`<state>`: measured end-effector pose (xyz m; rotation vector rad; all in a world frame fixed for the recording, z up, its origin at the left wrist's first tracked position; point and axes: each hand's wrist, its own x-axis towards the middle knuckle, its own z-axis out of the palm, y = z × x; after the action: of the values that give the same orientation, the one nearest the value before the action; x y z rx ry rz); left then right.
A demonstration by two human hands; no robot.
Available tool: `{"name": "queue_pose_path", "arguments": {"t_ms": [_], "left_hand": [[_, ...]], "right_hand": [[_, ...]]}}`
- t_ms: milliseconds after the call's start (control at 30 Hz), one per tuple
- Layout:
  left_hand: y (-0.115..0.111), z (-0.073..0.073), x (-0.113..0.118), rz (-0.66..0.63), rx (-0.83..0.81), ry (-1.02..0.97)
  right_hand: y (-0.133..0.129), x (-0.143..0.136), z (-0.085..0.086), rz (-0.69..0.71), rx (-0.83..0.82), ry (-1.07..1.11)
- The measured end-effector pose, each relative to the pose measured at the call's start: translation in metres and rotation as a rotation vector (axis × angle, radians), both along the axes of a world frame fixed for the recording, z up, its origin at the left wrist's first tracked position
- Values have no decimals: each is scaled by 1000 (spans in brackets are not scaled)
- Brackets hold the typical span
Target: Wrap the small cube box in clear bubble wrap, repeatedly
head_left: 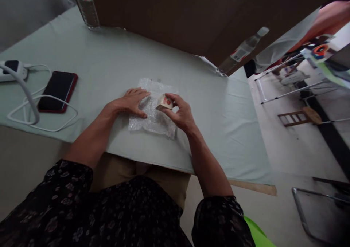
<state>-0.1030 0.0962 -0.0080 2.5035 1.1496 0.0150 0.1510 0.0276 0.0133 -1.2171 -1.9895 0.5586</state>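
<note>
A sheet of bubble wrap (pixel 153 121) lies flat on the pale green tablecloth (pixel 115 68) in front of me. Over its right half, my right hand (pixel 180 112) grips a small cream box (pixel 165 102) with red markings between thumb and fingers. On the left, my left hand (pixel 133 102) rests at the edge of the wrap, its thumb and fingers apart and nothing in it. A gap with bubble wrap showing lies between the left hand and the box.
A black phone (pixel 58 91) with a red edge, a white cable (pixel 41 125) and a power strip (pixel 13 70) are at the left. Along the back stands a large brown panel (pixel 164 17), with a clear bottle (pixel 89 12) at its left and another bottle (pixel 243 50) at its right.
</note>
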Motion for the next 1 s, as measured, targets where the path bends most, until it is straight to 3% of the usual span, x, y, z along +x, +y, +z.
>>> {"name": "queue_pose_path", "arguments": {"t_ms": [133, 300, 467, 800, 900, 1000], "left_hand": [[0, -1, 0, 4, -7, -38], [-2, 4, 1, 23, -40, -50], [-4, 6, 1, 11, -42, -38], [0, 1, 0, 10, -23, -38], [0, 3, -1, 4, -34, -48], [-1, 8, 0, 22, -30, -80]], "right_hand": [[9, -17, -23, 133, -73, -89], [4, -13, -36, 30, -158, -34], [3, -14, -34, -16, -145, -32], [5, -14, -39, 61, -189, 23], [2, -11, -30, 56, -116, -80], [-17, -4, -11, -2, 14, -202]]}}
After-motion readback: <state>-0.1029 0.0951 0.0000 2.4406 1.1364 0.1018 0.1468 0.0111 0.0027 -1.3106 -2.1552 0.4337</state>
